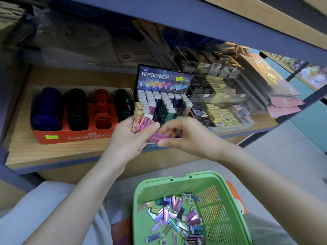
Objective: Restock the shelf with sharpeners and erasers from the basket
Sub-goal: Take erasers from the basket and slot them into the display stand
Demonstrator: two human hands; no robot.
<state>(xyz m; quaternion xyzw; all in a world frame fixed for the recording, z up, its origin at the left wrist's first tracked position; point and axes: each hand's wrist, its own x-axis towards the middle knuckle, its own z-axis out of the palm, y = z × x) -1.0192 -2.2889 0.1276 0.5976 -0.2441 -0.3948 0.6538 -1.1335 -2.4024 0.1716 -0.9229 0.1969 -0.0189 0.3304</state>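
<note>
Pinching one pink eraser (157,137) between thumb and fingertips, the right hand (184,137) sits just in front of the shelf. The left hand (126,138) is touching or almost touching it, curled round a bundle of erasers (140,121), pink and gold, fanned upward. The pink eraser's long axis runs roughly left-right, nearly flat. The erasers in the display box (164,103) straight beyond the hands stand on end in a grid of cells, so in my judgement it needs a turn to upright before it goes in. The right hand is nearer the front cells, and some front-row cells look open just above its fingers; which colour column fits I cannot tell. Room is tight. The display's printed back card rises behind the cells. The sharpener tray (79,110) stands just beside the display on the left and looks full. A clear acrylic organizer (219,103) of boxed erasers stands close on the right. The upper shelf (194,20) hangs overhead, so a low, forward reach looks like the way in. The shelf board (53,152) has bare wood in front of the tray, and its front lip runs just under the left wrist. The green basket (177,175) sits below the hands, near the right forearm. Many loose erasers (177,220) are scattered in it, so by my reading the restock has plenty left.
</note>
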